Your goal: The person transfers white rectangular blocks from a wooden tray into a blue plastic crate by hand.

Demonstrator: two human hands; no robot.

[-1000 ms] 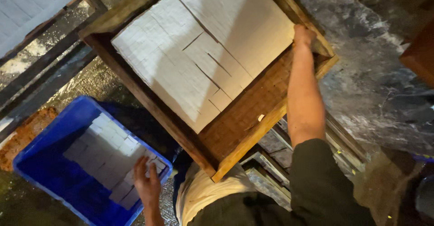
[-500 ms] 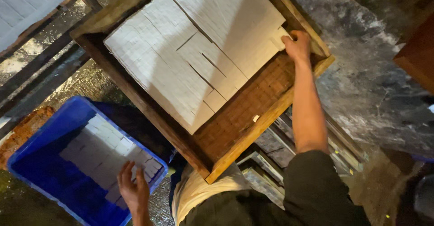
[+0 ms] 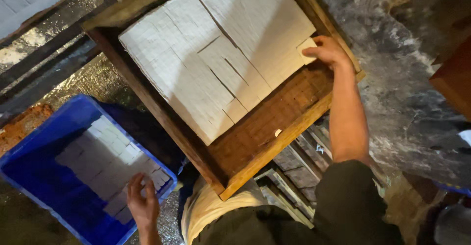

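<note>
Wooden tray [image 3: 274, 149]: hands on white blocks [image 3: 221, 63].

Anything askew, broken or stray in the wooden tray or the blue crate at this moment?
Yes. The white slab in the wooden tray shows long cracks, with pieces shifted apart near its middle. One small white crumb lies alone on the bare tray floor. The right hand grips a corner piece; the left hand rests on blocks in the blue crate.
</note>
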